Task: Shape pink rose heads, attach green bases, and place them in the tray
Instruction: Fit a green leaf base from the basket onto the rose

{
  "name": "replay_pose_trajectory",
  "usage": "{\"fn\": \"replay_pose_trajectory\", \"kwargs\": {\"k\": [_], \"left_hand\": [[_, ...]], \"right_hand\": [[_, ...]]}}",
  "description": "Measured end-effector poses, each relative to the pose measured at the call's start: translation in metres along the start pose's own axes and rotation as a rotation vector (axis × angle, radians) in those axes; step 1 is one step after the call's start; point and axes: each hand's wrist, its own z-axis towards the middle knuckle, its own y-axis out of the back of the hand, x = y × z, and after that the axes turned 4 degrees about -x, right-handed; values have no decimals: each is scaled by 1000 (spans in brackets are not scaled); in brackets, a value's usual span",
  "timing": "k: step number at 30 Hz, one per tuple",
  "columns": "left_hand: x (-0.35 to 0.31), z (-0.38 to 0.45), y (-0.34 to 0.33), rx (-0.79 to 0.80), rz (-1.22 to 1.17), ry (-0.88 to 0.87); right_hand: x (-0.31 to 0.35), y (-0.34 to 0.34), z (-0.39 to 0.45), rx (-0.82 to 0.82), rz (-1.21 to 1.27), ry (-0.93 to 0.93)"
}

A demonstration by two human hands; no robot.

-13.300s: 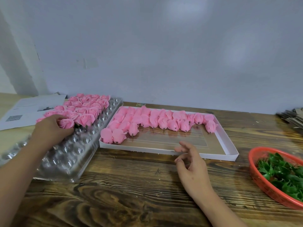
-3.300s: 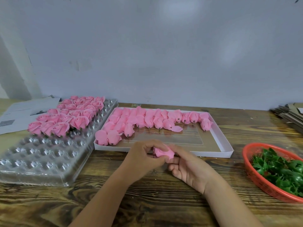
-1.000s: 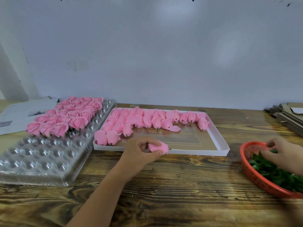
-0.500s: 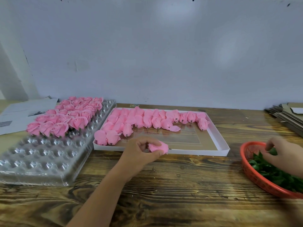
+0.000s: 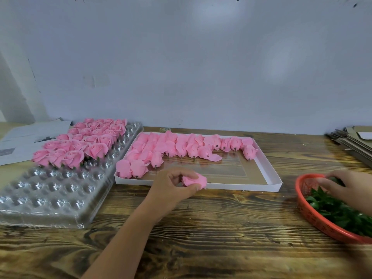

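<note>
My left hand (image 5: 173, 188) grips a pink rose head (image 5: 194, 180) just in front of the white cardboard box (image 5: 269, 174), which holds several unshaped pink heads (image 5: 177, 147). My right hand (image 5: 348, 187) reaches into the red basket (image 5: 302, 206) of green bases (image 5: 330, 208), fingers curled among them; whether it holds one is hidden. At the left lies the clear plastic tray (image 5: 50, 196), its far half filled with finished roses (image 5: 84, 141).
Printed papers (image 5: 24, 137) lie at the far left behind the tray. A stack of flat cardboard (image 5: 354, 141) sits at the far right. A loose petal (image 5: 215, 157) lies in the box. Bare wooden tabletop (image 5: 221, 228) spans the front.
Since 3.3 s ago my right hand has left the rose head and gone to the red basket. Over the last second it shifts slightly among the green bases; my left hand stays still.
</note>
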Motion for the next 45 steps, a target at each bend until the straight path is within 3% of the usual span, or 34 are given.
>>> {"fn": "replay_pose_trajectory", "kwargs": {"k": [3, 7, 13, 17, 22, 26, 31, 37, 45], "left_hand": [[1, 0, 0, 0, -3, 2], [2, 1, 0, 1, 3, -5], [1, 1, 0, 3, 24, -1], [1, 0, 0, 4, 25, -1], [0, 0, 0, -1, 20, 4], [-1, -1, 0, 2, 34, 14], [-3, -2, 0, 7, 26, 15], [-3, -1, -1, 2, 16, 6], [-3, -1, -1, 5, 3, -3]], "right_hand": [[4, -3, -2, -105, 45, -32], [5, -3, -6, -123, 46, -45], [1, -7, -8, 31, -56, 78], [-12, -9, -7, 12, -50, -45], [-38, -11, -3, 35, -53, -35], [-54, -1, -1, 23, 93, -51], [-76, -17, -8, 118, 541, -117], [-91, -42, -6, 123, 532, -76], [-32, -23, -24, 27, 582, -92]]}}
